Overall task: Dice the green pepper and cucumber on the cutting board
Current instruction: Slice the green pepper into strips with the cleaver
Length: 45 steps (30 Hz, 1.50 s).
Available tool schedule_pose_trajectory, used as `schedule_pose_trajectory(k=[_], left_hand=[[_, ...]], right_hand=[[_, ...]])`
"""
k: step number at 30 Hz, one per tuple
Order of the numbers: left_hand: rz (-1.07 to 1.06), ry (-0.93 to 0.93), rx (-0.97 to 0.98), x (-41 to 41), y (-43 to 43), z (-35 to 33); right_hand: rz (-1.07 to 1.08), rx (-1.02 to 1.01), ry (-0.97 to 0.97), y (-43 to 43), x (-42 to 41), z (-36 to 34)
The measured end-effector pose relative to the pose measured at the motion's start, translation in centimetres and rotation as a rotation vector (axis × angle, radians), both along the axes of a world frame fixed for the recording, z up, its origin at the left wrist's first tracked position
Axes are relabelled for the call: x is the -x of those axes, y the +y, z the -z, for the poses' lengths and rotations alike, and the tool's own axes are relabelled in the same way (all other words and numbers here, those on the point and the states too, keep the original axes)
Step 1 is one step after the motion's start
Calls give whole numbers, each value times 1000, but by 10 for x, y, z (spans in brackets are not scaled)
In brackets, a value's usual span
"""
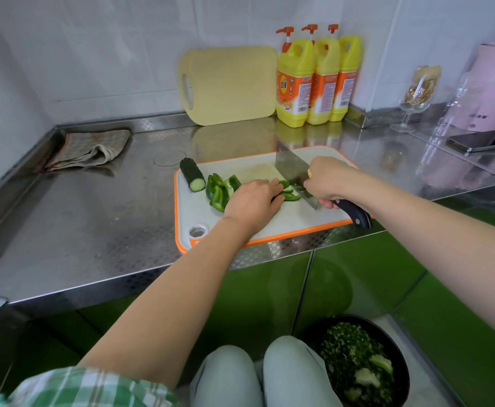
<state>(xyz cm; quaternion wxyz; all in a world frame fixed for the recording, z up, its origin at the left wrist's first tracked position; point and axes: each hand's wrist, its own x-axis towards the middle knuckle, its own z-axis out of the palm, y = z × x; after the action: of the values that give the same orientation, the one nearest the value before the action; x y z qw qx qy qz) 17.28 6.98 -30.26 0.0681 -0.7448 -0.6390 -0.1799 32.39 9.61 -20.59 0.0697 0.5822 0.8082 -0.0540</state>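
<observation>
Board (272,224): white, orange-rimmed, flat at the front edge of a steel counter (93,207); landmark for all below.
Cucumber (192,175): dark stub at the board's far left corner, cut face toward the person, apart from both hands.
Pepper (219,190): green pieces heaped left of board centre, just beside the cucumber; thin strips (290,195) at centre, between hand and blade.
Left hand (253,201): palm down at board centre, fingers curled, tips pressing the strips; nothing gripped.
Right hand (328,180): over the board's right half, fingers closed round the dark handle of a cleaver (294,174); blade upright, edge down among the strips.
Behind the board, against the wall: yellow board (228,86); three yellow bottles (319,80).
Far left of the board: folded cloth (90,151).
Below the board, on the floor: black bowl (357,362) of chopped greens.
</observation>
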Motion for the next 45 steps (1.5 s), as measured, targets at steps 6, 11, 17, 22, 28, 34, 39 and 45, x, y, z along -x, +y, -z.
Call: schedule_pose_trajectory(k=[6,11,17,22,28,34,39,45], left_hand=[[-8,-8,7,0,0,1],[-17,2,7,-1,0,0],[5,-3,-25,2,6,6],[9,-16,-44,0,2,2],[13,-16,-40,-1,0,0],[10,-17,-38,1,4,3],[-8,-14,-38,1,6,5],[-6,23,-32,-1,2,2]], right_hand=[[35,16,388,11,-9,19],[18,-3,398,9,-11,5],[-4,58,120,-5,-4,-4],[7,15,116,-7,9,10],[51,-22,255,-1,7,15],[39,37,369,-1,-10,1],[25,41,148,-13,-1,0],[52,36,179,-10,5,9]])
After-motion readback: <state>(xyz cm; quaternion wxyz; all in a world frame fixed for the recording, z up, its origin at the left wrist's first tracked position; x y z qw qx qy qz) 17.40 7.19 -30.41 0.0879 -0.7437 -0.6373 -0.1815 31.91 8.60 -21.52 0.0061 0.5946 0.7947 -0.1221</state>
